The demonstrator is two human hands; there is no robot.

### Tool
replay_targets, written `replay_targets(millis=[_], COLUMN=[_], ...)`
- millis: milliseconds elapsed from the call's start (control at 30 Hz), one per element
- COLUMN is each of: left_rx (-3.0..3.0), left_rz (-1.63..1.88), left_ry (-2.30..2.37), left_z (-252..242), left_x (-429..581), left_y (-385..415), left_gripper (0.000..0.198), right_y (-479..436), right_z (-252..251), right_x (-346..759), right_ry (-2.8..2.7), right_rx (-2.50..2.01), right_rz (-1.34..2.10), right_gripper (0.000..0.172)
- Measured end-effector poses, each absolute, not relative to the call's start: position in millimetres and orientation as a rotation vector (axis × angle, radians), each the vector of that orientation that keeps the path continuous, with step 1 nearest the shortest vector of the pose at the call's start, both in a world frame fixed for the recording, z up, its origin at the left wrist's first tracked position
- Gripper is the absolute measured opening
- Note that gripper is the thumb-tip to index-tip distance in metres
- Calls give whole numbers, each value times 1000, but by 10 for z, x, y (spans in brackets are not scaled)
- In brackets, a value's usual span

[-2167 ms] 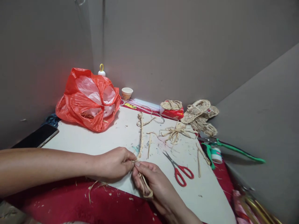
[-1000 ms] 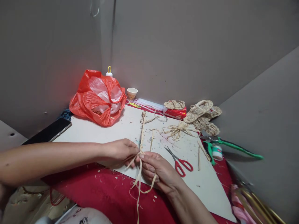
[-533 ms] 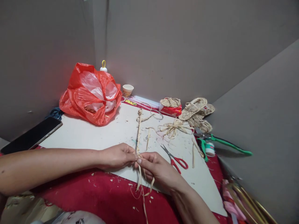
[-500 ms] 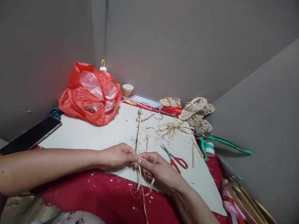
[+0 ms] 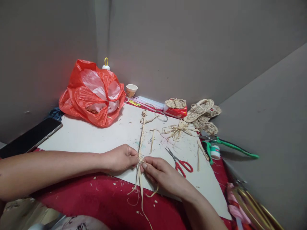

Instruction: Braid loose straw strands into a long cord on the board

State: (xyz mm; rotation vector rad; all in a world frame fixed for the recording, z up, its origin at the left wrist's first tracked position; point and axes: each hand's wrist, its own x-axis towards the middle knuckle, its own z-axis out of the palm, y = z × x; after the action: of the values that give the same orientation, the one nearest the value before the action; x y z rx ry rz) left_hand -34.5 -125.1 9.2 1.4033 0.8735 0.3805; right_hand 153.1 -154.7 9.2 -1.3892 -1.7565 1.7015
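Note:
A long braided straw cord [image 5: 142, 134] lies stretched away from me on a white board [image 5: 96, 137]. Its near end splits into loose pale strands [image 5: 140, 185] that hang over the board's front edge onto the red cloth [image 5: 105, 204]. My left hand [image 5: 120, 158] pinches the braid's near end from the left. My right hand [image 5: 161, 175] pinches the strands from the right, fingers closed, with a strand curling under its palm. The two hands almost touch.
Red-handled scissors [image 5: 180, 163] lie just right of my right hand. Green-handled shears [image 5: 225, 145] and a small jar [image 5: 215, 152] sit further right. At the back are a red plastic bag [image 5: 92, 92], a paper cup [image 5: 131, 90], woven straw sandals [image 5: 203, 115] and loose straw [image 5: 177, 131]. A phone [image 5: 28, 137] lies left.
Both hands stay pinched on the braid's end and have shifted the strands between fingers. More loose strand now hangs down in front. The camera has swung a little.

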Motion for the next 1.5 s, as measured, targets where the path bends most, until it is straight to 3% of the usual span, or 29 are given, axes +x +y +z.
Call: replay_targets(millis=[200, 367, 467, 667, 767, 900, 967, 1067, 1233, 1500], left_rx=[1581, 1466, 1365, 1350, 1289, 1173, 1159, 1136, 1129, 1393], left_rz=[405, 468, 500, 543, 514, 433, 418, 417, 414, 385], left_ry=[868, 793, 778, 914, 972, 999, 985, 932, 803, 740], left_z=[120, 119, 92, 73, 98, 176, 220, 257, 221, 147], left_x=[-349, -345, -352, -338, -329, -362, -394, -432, -434, -435], left_y=[-1265, -1327, -1362, -1403, -1416, -1416, -1407, -1390, -1355, -1287], left_gripper=[22, 27, 29, 28, 24, 20, 19, 18, 26, 30], right_y=[-1598, -1750, -1827, -1896, -1955, -1971, -1903, -1741, -1601, -1580], right_z=[78, 114, 115, 73, 114, 287, 357, 339, 116, 49], right_x=[1395, 1182, 1106, 1057, 1053, 1148, 1234, 1335, 1323, 1315], right_ry=[-1231, -1130, -1379, -2149, -2354, -2300, -1982, -1522, -1338, -1136], right_rx=[-1330, -1415, -1577, -1859, -1804, -1499, -1495, -1586, -1302, -1181], right_rz=[2003, 1919, 1645, 690, 548, 952, 1058, 1099, 1860, 2090], right_gripper=[29, 31, 33, 32, 29, 38, 43, 36, 37, 41])
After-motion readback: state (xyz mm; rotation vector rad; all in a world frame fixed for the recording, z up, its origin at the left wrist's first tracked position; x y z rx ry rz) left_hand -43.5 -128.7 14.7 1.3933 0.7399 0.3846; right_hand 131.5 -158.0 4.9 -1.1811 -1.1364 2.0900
